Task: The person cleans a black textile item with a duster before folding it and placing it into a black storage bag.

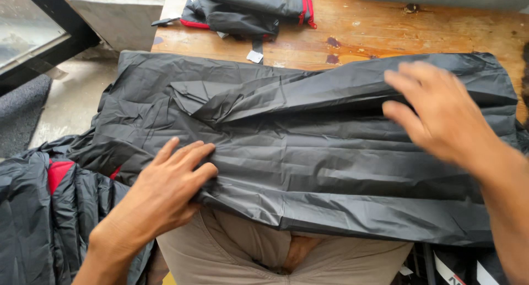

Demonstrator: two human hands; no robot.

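While left hand [165,194] presses black fabric [308,147] flat, right hand [435,111] open above, white tag [254,56] beyond

black crinkled fabric [308,152], brown wooden table [441,31], black-and-red bundle [248,9], black quilted cloth [33,219] with red patch.

Left hand [165,188] at seven o'clock, palm down, fingers together and pointing toward one o'clock. Right hand [438,117] at two o'clock (slightly blurred), open, fingers spread, forearm entering from four o'clock.
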